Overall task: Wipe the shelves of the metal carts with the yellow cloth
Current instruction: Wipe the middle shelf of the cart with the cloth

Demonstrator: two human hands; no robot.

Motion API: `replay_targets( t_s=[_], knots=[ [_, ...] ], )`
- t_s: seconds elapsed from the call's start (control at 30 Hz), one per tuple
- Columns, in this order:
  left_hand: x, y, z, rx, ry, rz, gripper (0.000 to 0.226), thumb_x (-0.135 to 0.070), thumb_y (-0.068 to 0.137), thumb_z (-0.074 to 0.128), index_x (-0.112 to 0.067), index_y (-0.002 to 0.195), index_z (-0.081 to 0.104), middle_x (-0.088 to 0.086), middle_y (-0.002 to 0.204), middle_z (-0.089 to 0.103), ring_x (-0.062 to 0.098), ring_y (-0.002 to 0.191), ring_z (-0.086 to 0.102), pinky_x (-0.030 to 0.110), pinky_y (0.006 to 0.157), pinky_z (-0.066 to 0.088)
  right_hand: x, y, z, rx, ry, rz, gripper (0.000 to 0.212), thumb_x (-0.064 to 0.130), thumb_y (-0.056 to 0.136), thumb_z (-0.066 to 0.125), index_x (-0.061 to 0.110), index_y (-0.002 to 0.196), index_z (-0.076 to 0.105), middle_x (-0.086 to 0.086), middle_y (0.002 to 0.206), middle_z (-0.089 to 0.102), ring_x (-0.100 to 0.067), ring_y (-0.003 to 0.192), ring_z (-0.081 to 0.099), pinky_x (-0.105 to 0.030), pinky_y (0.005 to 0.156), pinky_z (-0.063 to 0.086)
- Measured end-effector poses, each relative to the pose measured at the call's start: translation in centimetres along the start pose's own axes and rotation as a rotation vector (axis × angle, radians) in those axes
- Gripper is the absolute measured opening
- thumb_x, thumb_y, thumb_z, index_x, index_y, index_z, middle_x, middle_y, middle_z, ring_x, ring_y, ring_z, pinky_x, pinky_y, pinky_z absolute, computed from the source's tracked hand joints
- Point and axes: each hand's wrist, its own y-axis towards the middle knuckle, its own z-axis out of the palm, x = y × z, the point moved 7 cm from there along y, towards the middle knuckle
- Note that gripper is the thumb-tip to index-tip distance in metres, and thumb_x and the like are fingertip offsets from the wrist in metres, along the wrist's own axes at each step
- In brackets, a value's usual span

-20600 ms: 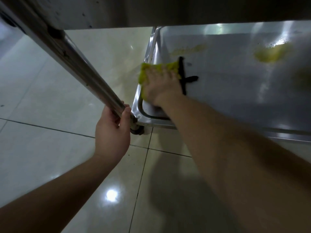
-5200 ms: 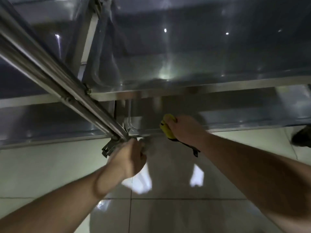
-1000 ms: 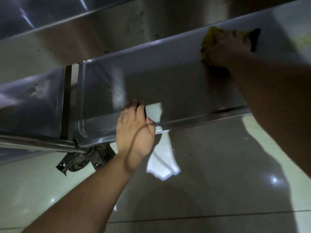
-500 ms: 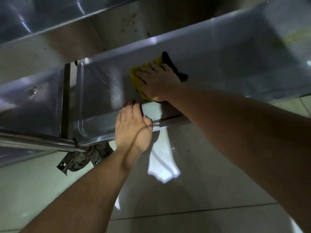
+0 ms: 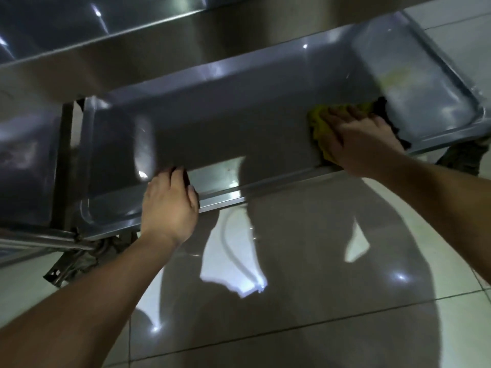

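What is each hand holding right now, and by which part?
The right hand presses flat on top of the crumpled yellow cloth, without gripping it. The left hand holds the steel bottom cart shelf by its front rim.

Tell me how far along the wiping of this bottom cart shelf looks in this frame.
Partly done, as far as I can judge. Done: hard to tell, though the bottom shelf looks smear-free left of the cloth. In hand: the right hand presses the yellow cloth flat near the front rim while the left hand holds that rim. Left: a yellowish smear remains at the shelf's right end, beyond the cloth.
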Motion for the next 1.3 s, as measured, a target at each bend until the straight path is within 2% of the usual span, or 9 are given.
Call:
replay_targets(
  t_s=[0.13, 0.33, 0.47, 0.7, 0.83, 0.97, 1.07, 1.2, 1.3],
  knots=[
    [-2.8, 0.2, 0.4, 0.000, 0.034, -0.040, 0.051, -0.040, 0.102, 0.038, -0.012, 0.143, 0.050, 0.021, 0.139, 0.054, 0.044, 0.125, 0.048, 0.056, 0.113, 0.036, 0.0, 0.2, 0.3, 0.007, 0.068, 0.175, 0.065, 0.056, 0.101, 0.026, 0.029, 0.160, 0.034, 0.002, 0.168, 0.032, -0.032, 0.154, 0.030, -0.055, 0.118, 0.027],
    [-11.1, 1.4, 1.2, -0.018, -0.024, 0.086, 0.051, -0.039, 0.099, 0.041, -0.014, 0.142, 0.052, 0.017, 0.138, 0.056, 0.040, 0.128, 0.050, 0.053, 0.116, 0.033, 6.0, -0.9, 0.9, 0.128, 0.070, -0.096, 0.080, 0.064, 0.090, 0.008, 0.036, 0.164, 0.021, 0.011, 0.171, 0.019, -0.023, 0.159, 0.016, -0.050, 0.125, 0.015],
    [-14.9, 2.9, 2.0, 0.029, -0.128, 0.085, 0.054, -0.039, 0.100, 0.040, -0.015, 0.147, 0.048, 0.015, 0.153, 0.046, 0.040, 0.138, 0.043, 0.049, 0.119, 0.031, 3.2, -0.6, 0.7, 0.137, 0.069, -0.155, 0.081, 0.068, 0.088, 0.007, 0.042, 0.164, 0.016, 0.016, 0.171, 0.015, -0.018, 0.160, 0.011, -0.048, 0.127, 0.010],
    [-15.3, 2.6, 2.7, 0.033, -0.111, 0.104, 0.054, -0.034, 0.105, 0.042, -0.015, 0.155, 0.042, 0.013, 0.163, 0.038, 0.036, 0.153, 0.026, 0.048, 0.124, 0.024, -12.0, 0.8, -0.9, 0.002, 0.038, 0.130, 0.072, 0.066, 0.096, 0.024, 0.035, 0.161, 0.030, 0.005, 0.168, 0.030, -0.029, 0.154, 0.027, -0.057, 0.119, 0.026],
    [-15.2, 2.7, 2.9, 0.035, -0.107, 0.111, 0.057, -0.036, 0.103, 0.040, -0.014, 0.155, 0.042, 0.013, 0.163, 0.038, 0.036, 0.153, 0.025, 0.047, 0.125, 0.023, -18.8, 2.1, -0.8, 0.028, 0.116, 0.348, 0.080, 0.069, 0.092, 0.023, 0.032, 0.163, 0.022, 0.001, 0.171, 0.021, -0.031, 0.157, 0.017, -0.059, 0.123, 0.015],
    [-15.2, 2.7, 3.0, 0.017, -0.095, 0.142, 0.060, -0.038, 0.101, 0.037, -0.010, 0.154, 0.044, 0.017, 0.160, 0.041, 0.038, 0.152, 0.029, 0.049, 0.124, 0.025, -17.6, 5.9, -0.3, 0.067, 0.153, 0.503, 0.069, 0.060, 0.103, 0.026, 0.028, 0.164, 0.017, -0.002, 0.173, 0.013, -0.035, 0.159, 0.009, -0.060, 0.125, 0.009],
    [-15.3, 2.8, 3.0, 0.004, -0.077, 0.153, 0.059, -0.036, 0.101, 0.037, -0.009, 0.153, 0.045, 0.018, 0.159, 0.042, 0.039, 0.151, 0.030, 0.050, 0.124, 0.027, -10.5, 8.6, -1.0, 0.054, 0.154, 0.264, 0.071, 0.060, 0.102, 0.030, 0.024, 0.163, 0.024, -0.005, 0.170, 0.023, -0.035, 0.156, 0.018, -0.057, 0.124, 0.016],
    [-15.5, 2.6, 3.0, -0.034, -0.037, 0.167, 0.057, -0.035, 0.101, 0.037, -0.006, 0.149, 0.048, 0.021, 0.154, 0.046, 0.042, 0.146, 0.035, 0.052, 0.121, 0.031, 1.6, 8.7, -0.4, 0.099, 0.111, -0.130, 0.073, 0.065, 0.100, 0.032, 0.032, 0.164, 0.021, 0.004, 0.171, 0.022, -0.026, 0.158, 0.018, -0.047, 0.125, 0.013],
    [-15.4, 2.7, 3.1, -0.041, -0.023, 0.161, 0.056, -0.035, 0.101, 0.036, -0.008, 0.148, 0.048, 0.020, 0.153, 0.047, 0.042, 0.145, 0.036, 0.052, 0.120, 0.032, 6.7, 8.8, 0.4, 0.105, 0.061, -0.361, 0.070, 0.067, 0.100, 0.033, 0.038, 0.163, 0.022, 0.013, 0.170, 0.022, -0.022, 0.158, 0.019, -0.046, 0.125, 0.011]
  ],
)
